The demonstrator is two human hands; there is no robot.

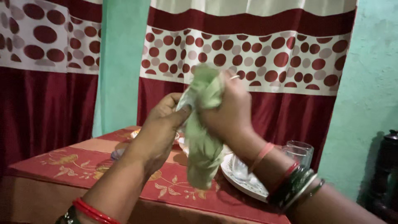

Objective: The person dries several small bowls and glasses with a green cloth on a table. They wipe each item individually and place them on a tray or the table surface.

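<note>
Both my hands are raised above the table, gripping a light green cloth (203, 137) that hangs down between them. My right hand (230, 110) is closed around the bunched top of the cloth; a ring shows on one finger. My left hand (163, 120) holds something small and pale that the cloth wraps, with the thumb pressed against it; what it is stays hidden. Red and green bangles circle both wrists.
A table with a red and orange floral cloth (74, 166) lies below. A white plate (248, 182) and clear drinking glasses (299, 152) stand at its right end. Red dotted curtains (265, 58) and a teal wall (122, 62) are behind; a dark object (387, 166) stands at the far right.
</note>
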